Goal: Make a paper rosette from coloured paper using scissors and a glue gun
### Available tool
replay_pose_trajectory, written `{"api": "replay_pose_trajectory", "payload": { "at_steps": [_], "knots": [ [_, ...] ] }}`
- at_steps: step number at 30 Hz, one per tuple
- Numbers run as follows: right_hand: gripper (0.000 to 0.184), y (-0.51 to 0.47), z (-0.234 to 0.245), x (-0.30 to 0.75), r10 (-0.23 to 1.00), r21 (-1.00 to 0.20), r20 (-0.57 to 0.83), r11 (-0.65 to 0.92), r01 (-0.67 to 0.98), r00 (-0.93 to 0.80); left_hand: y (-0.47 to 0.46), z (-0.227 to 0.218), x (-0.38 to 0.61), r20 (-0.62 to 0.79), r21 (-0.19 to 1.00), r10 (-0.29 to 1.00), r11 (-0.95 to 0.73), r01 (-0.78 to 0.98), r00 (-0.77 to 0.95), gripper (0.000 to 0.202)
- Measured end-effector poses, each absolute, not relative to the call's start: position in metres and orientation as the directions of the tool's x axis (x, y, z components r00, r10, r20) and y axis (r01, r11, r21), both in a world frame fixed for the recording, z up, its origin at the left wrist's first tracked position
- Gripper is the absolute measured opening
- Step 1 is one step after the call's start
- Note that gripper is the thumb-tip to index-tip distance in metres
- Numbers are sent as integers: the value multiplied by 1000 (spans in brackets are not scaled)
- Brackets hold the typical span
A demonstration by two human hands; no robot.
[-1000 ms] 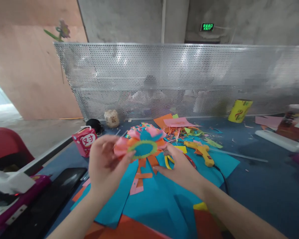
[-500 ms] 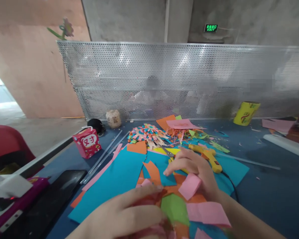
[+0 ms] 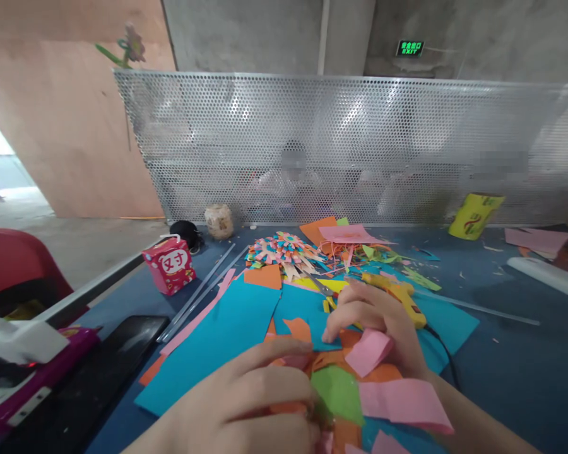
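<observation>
A paper flower with a green centre and looped pink and orange strips lies before me on blue paper sheets. My left hand has its curled fingers on the flower's left side, covering the strips there. Beyond the left fingertips a loose orange strip end sticks up. My right hand bends its fingers over the far edge of the flower, beside a pink loop; its grip is partly hidden. Just past the right hand lie yellow-handled scissors and a yellow glue gun.
A finished-looking multicoloured paper rosette and paper scraps lie farther back. On the left are clear sticks, a pink box, a black phone and a power strip. A perforated metal screen bounds the table.
The orange strip end by my left fingertips has bent down and shows less. Both hands stay on the flower; the whole view has shifted slightly.
</observation>
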State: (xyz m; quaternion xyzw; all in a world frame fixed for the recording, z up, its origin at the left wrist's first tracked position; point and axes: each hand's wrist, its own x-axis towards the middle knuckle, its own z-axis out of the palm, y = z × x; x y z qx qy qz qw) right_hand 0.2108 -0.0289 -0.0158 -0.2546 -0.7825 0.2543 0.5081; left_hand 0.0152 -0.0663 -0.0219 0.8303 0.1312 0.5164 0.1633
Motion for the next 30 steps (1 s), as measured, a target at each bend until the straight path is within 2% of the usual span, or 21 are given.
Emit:
{"api": "replay_pose_trajectory", "payload": {
  "at_steps": [4, 7, 12, 15, 16, 18, 19, 21, 22, 24, 26, 30],
  "knots": [
    [39, -31, -18, 207, 609, -624, 722, 778, 72, -329, -54, -11, 5, 772, 405, 354, -914, 22, 528, 41],
    [44, -32, -21, 205, 553, -572, 786, 820, 14, -276, -45, -4, -3, 702, 403, 250, -911, -83, 666, 42],
    [52, -32, -20, 206, 530, -562, 776, 827, 9, -341, -47, 1, -4, 690, 464, 288, -880, -100, 664, 42],
    [59, -32, -20, 206, 517, -551, 785, 835, -3, -340, -54, 1, 2, 689, 555, 460, -832, 2, 560, 28],
    [59, -32, -20, 206, 513, -548, 788, 836, -8, -342, -55, 0, 4, 720, 550, 485, -835, 19, 497, 25],
    [57, -31, -21, 204, 513, -548, 790, 837, -12, -336, -55, -1, 8, 804, 436, 391, -900, 4, 448, 29],
    [57, -31, -22, 203, 516, -546, 795, 838, -5, -320, -53, -1, 10, 853, 367, 335, -930, -3, 401, 39],
    [58, -31, -23, 200, 542, -552, 803, 833, 34, -247, -49, -1, 14, 902, 307, 305, -951, 43, 306, 58],
    [58, -31, -23, 198, 566, -569, 800, 821, 47, -198, -46, 0, 16, 918, 312, 328, -944, 105, 223, 61],
    [56, -30, -21, 193, 626, -629, 773, 778, 11, -101, -42, 3, 20, 918, 370, 393, -900, 230, 61, 55],
    [56, -28, -16, 189, 696, -696, 717, 712, -89, -41, -38, 9, 24, 882, 463, 467, -842, 277, -55, 45],
    [62, -25, 1, 183, 835, -812, 548, 518, -268, -48, -26, 28, 27, 770, 638, 631, -760, 120, -99, 34]
  ]
}}
